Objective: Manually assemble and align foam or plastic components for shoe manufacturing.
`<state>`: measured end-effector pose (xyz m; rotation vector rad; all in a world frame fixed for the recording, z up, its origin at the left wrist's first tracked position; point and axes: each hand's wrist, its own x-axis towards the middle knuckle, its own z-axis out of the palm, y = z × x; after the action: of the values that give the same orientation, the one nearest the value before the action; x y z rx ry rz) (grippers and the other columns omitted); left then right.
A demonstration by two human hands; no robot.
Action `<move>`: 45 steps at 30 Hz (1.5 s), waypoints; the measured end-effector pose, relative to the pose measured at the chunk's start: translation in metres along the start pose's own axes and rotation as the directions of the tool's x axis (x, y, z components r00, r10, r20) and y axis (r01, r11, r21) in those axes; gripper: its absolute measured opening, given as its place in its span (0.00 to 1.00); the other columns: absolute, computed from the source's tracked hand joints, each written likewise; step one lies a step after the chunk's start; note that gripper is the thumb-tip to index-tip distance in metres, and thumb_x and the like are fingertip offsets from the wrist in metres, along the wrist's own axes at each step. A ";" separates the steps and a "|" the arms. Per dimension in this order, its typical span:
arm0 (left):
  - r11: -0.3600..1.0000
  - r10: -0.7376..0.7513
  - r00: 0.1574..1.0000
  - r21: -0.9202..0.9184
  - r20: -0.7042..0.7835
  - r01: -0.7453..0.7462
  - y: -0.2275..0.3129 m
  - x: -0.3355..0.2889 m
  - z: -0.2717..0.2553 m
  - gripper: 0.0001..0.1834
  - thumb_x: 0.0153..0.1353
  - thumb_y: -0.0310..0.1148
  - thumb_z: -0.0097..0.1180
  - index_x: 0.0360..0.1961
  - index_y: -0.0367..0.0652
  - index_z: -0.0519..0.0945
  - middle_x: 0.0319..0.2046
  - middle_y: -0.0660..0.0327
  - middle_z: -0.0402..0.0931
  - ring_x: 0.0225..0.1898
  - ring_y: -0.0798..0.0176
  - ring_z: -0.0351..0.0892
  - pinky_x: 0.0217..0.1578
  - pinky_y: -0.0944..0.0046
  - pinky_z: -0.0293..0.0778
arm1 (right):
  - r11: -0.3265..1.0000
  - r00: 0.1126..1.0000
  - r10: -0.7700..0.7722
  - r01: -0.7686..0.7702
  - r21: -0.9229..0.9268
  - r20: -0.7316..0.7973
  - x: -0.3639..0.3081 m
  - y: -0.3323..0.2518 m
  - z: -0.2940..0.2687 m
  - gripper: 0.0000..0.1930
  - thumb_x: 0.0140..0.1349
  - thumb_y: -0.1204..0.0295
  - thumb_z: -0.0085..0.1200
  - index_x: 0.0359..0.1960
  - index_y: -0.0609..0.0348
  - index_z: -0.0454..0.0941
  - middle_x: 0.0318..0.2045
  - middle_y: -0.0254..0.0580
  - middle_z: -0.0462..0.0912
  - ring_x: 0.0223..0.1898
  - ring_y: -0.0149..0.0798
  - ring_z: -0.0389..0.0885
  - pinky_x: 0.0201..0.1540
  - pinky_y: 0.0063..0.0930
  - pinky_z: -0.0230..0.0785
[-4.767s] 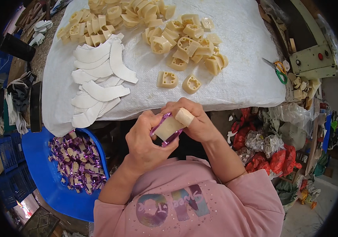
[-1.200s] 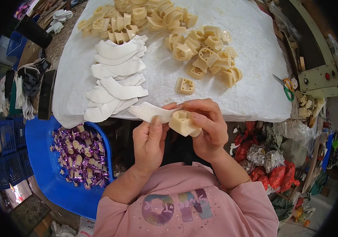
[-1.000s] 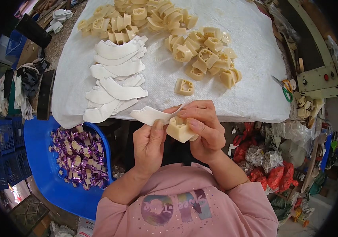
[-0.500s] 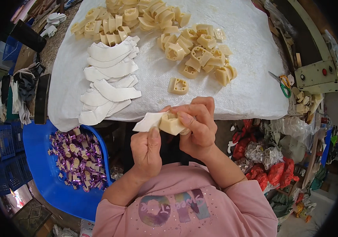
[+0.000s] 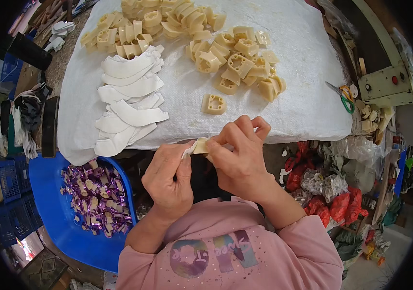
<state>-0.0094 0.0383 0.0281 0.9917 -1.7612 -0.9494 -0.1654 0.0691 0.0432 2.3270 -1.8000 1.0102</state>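
Above my lap, at the table's near edge, my right hand (image 5: 240,157) grips a cream plastic shoe heel (image 5: 200,147) between thumb and fingers. My left hand (image 5: 169,179) pinches a white curved strip (image 5: 185,153) against the heel's left side; most of the strip is hidden by the fingers. Just beyond my hands a single cream heel (image 5: 213,104) lies on the white woven cloth (image 5: 303,72). Overlapping white strips (image 5: 131,113) form a stack on the left, and behind them and to the right are piles of cream heels (image 5: 240,63).
A blue basin (image 5: 66,227) at my lower left holds many purple shiny pieces. Scissors (image 5: 344,99) with green and orange handles lie by the cloth's right edge, near a pale machine (image 5: 390,89). Red plastic bags (image 5: 332,208) crowd the lower right.
My left hand has turned and drawn closer round the strip, which now bends against the heel instead of sticking out flat. The heel has tilted in my right hand. The whole view has shifted slightly.
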 end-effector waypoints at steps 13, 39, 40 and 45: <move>0.991 0.107 0.993 -0.082 0.056 -0.102 -0.011 0.000 0.002 0.10 0.56 0.22 0.57 0.39 0.31 0.79 0.34 0.54 0.75 0.29 0.58 0.73 0.30 0.66 0.70 | 0.965 0.996 -0.014 0.037 0.259 -0.088 -0.005 0.017 0.012 0.13 0.40 0.79 0.57 0.31 0.54 0.73 0.26 0.35 0.66 0.32 0.39 0.65 0.38 0.39 0.48; 0.911 0.404 0.915 0.083 0.004 -0.403 -0.021 0.015 -0.011 0.14 0.39 0.17 0.64 0.29 0.42 0.81 0.23 0.63 0.67 0.29 0.59 0.66 0.30 0.64 0.65 | 0.915 0.998 -0.011 0.038 0.403 -0.069 -0.007 0.010 0.007 0.17 0.42 0.73 0.65 0.35 0.57 0.75 0.36 0.35 0.77 0.38 0.41 0.70 0.44 0.35 0.60; 0.924 0.378 0.924 0.082 -0.049 -0.374 -0.026 0.014 -0.012 0.15 0.37 0.16 0.63 0.29 0.43 0.81 0.23 0.63 0.66 0.29 0.59 0.66 0.29 0.65 0.64 | 0.915 0.995 0.008 0.032 0.403 -0.098 -0.005 0.008 -0.002 0.16 0.44 0.74 0.64 0.36 0.57 0.75 0.36 0.37 0.77 0.37 0.42 0.71 0.43 0.35 0.62; 0.916 0.394 0.917 -0.057 -0.062 -0.398 -0.023 0.009 -0.012 0.16 0.42 0.16 0.60 0.33 0.44 0.79 0.31 0.59 0.67 0.34 0.57 0.67 0.35 0.60 0.67 | 0.247 0.853 0.441 -0.416 0.875 0.280 -0.033 0.005 0.017 0.09 0.58 0.73 0.57 0.38 0.61 0.74 0.37 0.44 0.79 0.34 0.33 0.77 0.39 0.24 0.69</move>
<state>0.0048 0.0190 0.0142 0.5744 -1.7846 -0.7126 -0.1657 0.0888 0.0110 2.0729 -2.2734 2.7772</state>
